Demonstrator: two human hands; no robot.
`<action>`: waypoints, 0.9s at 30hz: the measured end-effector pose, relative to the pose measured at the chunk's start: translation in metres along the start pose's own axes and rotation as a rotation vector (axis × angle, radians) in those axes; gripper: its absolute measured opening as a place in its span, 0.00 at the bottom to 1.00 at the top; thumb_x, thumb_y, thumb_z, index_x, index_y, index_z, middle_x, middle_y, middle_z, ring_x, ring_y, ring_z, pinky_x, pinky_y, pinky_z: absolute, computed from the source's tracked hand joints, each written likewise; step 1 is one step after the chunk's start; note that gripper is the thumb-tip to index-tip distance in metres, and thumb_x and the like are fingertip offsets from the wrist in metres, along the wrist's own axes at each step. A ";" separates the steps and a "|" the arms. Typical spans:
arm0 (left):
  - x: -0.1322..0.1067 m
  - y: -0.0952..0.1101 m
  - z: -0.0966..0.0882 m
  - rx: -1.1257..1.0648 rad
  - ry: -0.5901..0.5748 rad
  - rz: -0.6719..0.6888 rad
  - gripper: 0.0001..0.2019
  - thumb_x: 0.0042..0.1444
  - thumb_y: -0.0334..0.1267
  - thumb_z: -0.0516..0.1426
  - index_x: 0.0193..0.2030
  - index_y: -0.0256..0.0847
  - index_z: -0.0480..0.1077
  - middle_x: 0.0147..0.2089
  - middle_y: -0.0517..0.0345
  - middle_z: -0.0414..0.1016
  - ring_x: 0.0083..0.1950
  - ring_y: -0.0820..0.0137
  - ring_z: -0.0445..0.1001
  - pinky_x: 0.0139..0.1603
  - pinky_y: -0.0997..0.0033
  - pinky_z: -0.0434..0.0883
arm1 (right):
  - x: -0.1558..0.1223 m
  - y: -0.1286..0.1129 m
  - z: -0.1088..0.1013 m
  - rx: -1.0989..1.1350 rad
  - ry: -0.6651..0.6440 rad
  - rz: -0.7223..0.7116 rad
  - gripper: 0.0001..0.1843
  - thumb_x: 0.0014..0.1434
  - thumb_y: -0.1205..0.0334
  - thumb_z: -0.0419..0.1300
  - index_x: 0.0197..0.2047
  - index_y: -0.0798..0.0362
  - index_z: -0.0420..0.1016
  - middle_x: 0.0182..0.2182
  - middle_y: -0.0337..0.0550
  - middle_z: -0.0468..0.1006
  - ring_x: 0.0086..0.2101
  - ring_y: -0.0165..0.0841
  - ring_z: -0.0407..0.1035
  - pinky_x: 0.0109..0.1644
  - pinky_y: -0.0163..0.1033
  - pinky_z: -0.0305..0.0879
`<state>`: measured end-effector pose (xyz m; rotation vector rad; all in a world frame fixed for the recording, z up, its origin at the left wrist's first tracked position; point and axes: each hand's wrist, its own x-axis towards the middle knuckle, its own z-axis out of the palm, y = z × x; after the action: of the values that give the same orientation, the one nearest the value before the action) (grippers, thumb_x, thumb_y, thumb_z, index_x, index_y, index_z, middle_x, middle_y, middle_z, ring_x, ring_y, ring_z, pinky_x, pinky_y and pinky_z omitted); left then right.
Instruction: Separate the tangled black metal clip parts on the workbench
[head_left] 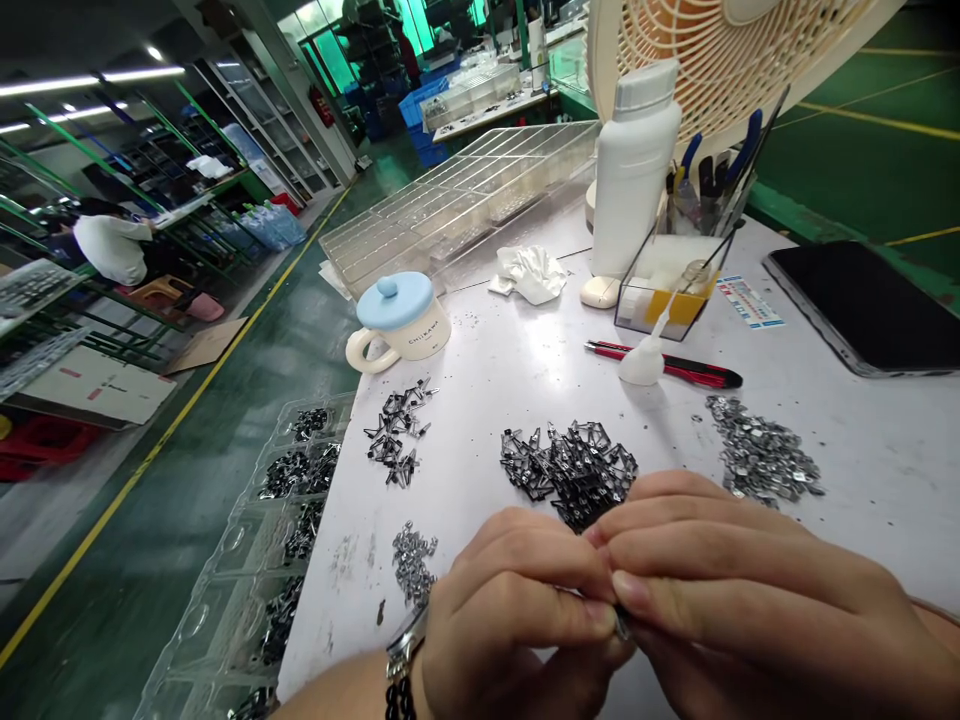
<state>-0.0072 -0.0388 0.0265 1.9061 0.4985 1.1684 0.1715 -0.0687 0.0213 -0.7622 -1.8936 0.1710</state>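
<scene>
Both hands meet low in the view, fingertips pressed together around a small dark and silvery part [622,625] that is mostly hidden. My left hand [517,600], with a watch and dark bracelet at the wrist, is closed in a pinch on it. From the other side my right hand [750,590] pinches the same part. Just beyond the fingers lies a heap of small black metal parts [570,465]. A pile of small silver metal pieces [765,450] sits beyond my right hand. Left of my left hand are smaller silver bits [412,562] and a looser group of black parts [397,435].
A lidded mug [409,320], crumpled tissue [529,274], white bottle [636,170], red utility knife [697,371], dropper bottle [643,360] and phone [874,305] stand or lie around the table. A fan [697,70] is behind. A compartment tray [240,575] sits below the left edge.
</scene>
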 end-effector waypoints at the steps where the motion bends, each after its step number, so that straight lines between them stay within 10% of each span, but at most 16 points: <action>1: 0.000 0.000 0.001 0.001 0.012 0.003 0.11 0.51 0.26 0.62 0.39 0.45 0.73 0.31 0.56 0.78 0.32 0.68 0.76 0.36 0.67 0.75 | 0.001 -0.001 0.000 0.002 0.010 0.001 0.08 0.51 0.77 0.59 0.36 0.60 0.72 0.33 0.43 0.80 0.38 0.26 0.75 0.45 0.33 0.75; 15: 0.001 -0.001 0.001 -0.137 0.047 -0.103 0.10 0.54 0.27 0.60 0.40 0.48 0.72 0.32 0.57 0.75 0.34 0.69 0.73 0.38 0.68 0.72 | 0.006 0.002 -0.011 -0.069 -0.033 -0.057 0.05 0.56 0.72 0.56 0.37 0.59 0.72 0.32 0.45 0.79 0.39 0.28 0.73 0.46 0.36 0.73; 22: 0.018 -0.014 0.000 -0.731 0.244 -0.644 0.07 0.54 0.32 0.61 0.26 0.38 0.70 0.31 0.59 0.71 0.33 0.76 0.68 0.36 0.79 0.67 | 0.028 0.074 -0.092 -0.644 0.539 0.293 0.19 0.54 0.65 0.61 0.50 0.54 0.73 0.45 0.52 0.75 0.39 0.34 0.71 0.41 0.40 0.68; 27: 0.027 -0.016 0.000 -1.079 0.262 -0.899 0.09 0.50 0.30 0.62 0.23 0.34 0.68 0.28 0.59 0.68 0.30 0.78 0.66 0.34 0.79 0.67 | 0.036 0.120 -0.111 -0.680 0.144 0.571 0.19 0.57 0.57 0.56 0.49 0.54 0.76 0.36 0.43 0.80 0.29 0.26 0.72 0.31 0.33 0.62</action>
<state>0.0078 -0.0114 0.0283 0.4856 0.5928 0.7776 0.3097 0.0229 0.0460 -1.7211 -1.5463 -0.1876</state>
